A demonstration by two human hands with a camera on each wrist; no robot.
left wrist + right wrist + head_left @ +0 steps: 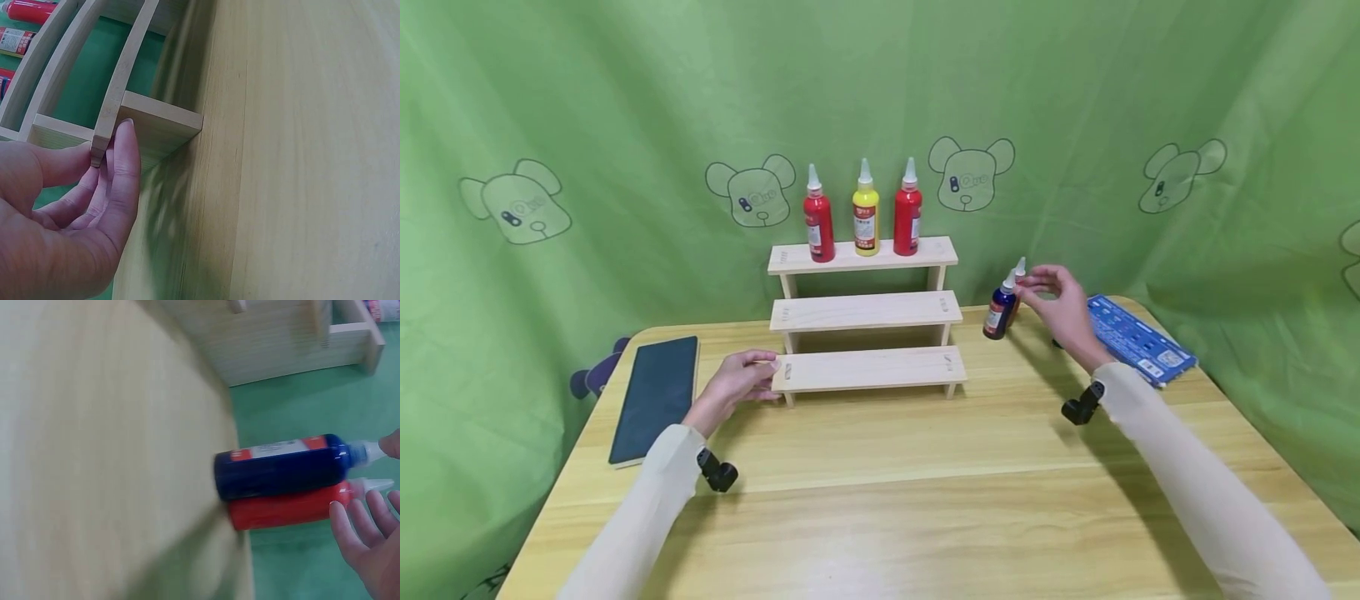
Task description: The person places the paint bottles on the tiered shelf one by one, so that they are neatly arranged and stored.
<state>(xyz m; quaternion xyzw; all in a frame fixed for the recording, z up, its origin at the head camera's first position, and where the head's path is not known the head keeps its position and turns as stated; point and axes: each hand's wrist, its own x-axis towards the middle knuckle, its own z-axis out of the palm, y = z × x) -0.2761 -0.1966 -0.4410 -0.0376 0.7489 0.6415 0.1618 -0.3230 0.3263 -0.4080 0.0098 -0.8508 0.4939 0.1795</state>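
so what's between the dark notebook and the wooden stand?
In the head view: the left hand, pinching the left end of the stand's bottom step, with bare tabletop beyond it. Left wrist view shows the pinch.

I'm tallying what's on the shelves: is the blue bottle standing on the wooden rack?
No, the blue bottle stands on the table, to the right of the wooden rack.
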